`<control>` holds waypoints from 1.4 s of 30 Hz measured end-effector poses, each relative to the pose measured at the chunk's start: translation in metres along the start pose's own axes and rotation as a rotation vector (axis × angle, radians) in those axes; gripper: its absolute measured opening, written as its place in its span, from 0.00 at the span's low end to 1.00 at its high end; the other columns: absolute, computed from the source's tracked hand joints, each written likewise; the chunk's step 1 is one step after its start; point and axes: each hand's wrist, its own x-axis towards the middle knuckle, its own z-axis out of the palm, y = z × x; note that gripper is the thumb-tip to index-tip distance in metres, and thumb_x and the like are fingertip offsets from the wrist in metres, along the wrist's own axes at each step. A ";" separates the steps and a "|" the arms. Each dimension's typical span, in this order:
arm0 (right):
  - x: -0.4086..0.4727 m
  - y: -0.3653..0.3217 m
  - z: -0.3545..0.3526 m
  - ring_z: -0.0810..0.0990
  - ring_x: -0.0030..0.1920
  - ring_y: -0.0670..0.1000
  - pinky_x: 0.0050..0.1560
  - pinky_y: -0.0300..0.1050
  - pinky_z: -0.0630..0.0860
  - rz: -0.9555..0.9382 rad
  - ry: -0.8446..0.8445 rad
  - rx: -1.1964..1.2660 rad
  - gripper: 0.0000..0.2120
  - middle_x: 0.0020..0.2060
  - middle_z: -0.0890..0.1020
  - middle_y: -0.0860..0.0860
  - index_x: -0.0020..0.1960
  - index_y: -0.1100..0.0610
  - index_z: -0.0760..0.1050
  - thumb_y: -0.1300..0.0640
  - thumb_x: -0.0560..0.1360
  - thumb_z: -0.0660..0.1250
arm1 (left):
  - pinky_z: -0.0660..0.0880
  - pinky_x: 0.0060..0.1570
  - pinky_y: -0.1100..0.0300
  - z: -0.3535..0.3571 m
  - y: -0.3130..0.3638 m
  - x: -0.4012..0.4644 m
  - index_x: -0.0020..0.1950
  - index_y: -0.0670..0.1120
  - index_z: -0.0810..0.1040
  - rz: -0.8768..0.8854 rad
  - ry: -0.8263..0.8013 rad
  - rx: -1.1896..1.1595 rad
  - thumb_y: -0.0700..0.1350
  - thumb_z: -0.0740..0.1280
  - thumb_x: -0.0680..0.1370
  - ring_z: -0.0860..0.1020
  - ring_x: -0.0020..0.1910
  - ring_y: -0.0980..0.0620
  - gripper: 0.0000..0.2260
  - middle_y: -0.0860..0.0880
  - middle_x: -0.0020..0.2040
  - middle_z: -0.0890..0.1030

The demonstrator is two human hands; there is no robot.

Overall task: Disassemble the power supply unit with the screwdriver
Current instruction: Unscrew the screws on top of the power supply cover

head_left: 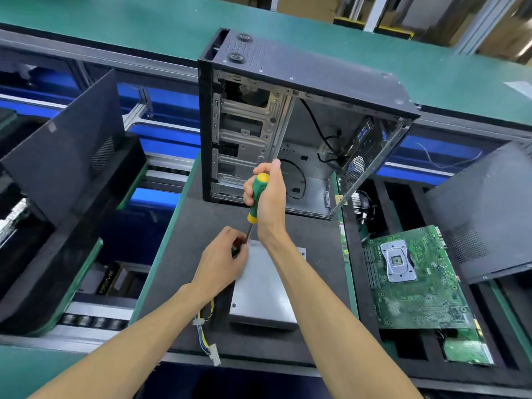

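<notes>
On the far left a dark flat side panel [62, 133] leans against the bench frame, well clear of my work. Nearer the middle, my left hand [221, 260] sits at the far left corner of the grey sheet-metal power supply unit [264, 286], which lies flat on the dark foam work mat [184, 240], its yellow and blue cable bundle [205, 332] trailing off the near left side. My left fingers are pinching the slim steel shaft just above the tip; the screw itself is hidden under them, so I cannot tell how far out it is. I judge this pinch is there to keep the tip centred, so it should stay light and let the shaft turn freely. My right hand [269, 197] is wrapped round the green and yellow handled screwdriver [256, 198], thumb up along the handle. To do this well I want the tool nearly upright over the screw, with steady downward pressure while turning. Beyond stands the opened black computer case [302, 82]. To the right lies a green motherboard [414, 275].
</notes>
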 end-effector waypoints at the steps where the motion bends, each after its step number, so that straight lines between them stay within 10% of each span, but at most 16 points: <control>1: -0.001 0.001 0.000 0.68 0.29 0.48 0.32 0.43 0.67 -0.007 0.008 -0.037 0.14 0.30 0.73 0.50 0.47 0.55 0.65 0.44 0.81 0.56 | 0.76 0.45 0.57 -0.001 -0.002 0.002 0.51 0.48 0.78 0.015 -0.021 -0.009 0.44 0.68 0.79 0.78 0.43 0.55 0.02 0.55 0.46 0.77; 16: -0.001 0.018 -0.003 0.74 0.32 0.46 0.31 0.40 0.73 -0.044 0.200 -0.168 0.17 0.36 0.75 0.50 0.49 0.56 0.74 0.42 0.83 0.60 | 0.68 0.38 0.68 -0.010 -0.017 0.027 0.46 0.54 0.72 0.070 -0.217 0.055 0.49 0.69 0.79 0.75 0.41 0.60 0.06 0.57 0.42 0.76; 23: 0.024 0.004 -0.033 0.65 0.23 0.47 0.22 0.38 0.61 0.090 0.482 0.535 0.20 0.28 0.73 0.49 0.48 0.56 0.76 0.45 0.86 0.52 | 0.67 0.34 0.67 -0.016 -0.011 0.038 0.42 0.54 0.73 0.013 -0.301 0.069 0.45 0.69 0.79 0.76 0.36 0.58 0.08 0.55 0.39 0.78; 27: 0.027 0.019 -0.057 0.64 0.21 0.46 0.18 0.35 0.61 0.341 0.329 0.855 0.21 0.28 0.71 0.49 0.44 0.56 0.72 0.44 0.86 0.53 | 0.74 0.38 0.72 -0.029 -0.008 0.053 0.41 0.52 0.80 -0.086 -0.173 -0.076 0.42 0.73 0.76 0.79 0.37 0.62 0.07 0.56 0.39 0.82; 31: 0.008 0.059 -0.073 0.67 0.22 0.47 0.17 0.35 0.61 0.629 0.149 1.029 0.18 0.30 0.70 0.49 0.43 0.58 0.73 0.47 0.85 0.56 | 0.81 0.49 0.55 -0.033 -0.020 0.065 0.42 0.44 0.84 -0.301 -0.187 -0.147 0.39 0.76 0.73 0.82 0.36 0.50 0.02 0.47 0.37 0.85; 42: -0.003 0.088 -0.080 0.67 0.26 0.46 0.22 0.35 0.61 0.501 0.056 1.098 0.17 0.31 0.67 0.48 0.43 0.57 0.75 0.49 0.84 0.57 | 0.79 0.53 0.56 -0.015 -0.049 0.065 0.40 0.46 0.84 -0.385 -0.260 0.079 0.40 0.77 0.72 0.82 0.44 0.48 0.04 0.52 0.36 0.81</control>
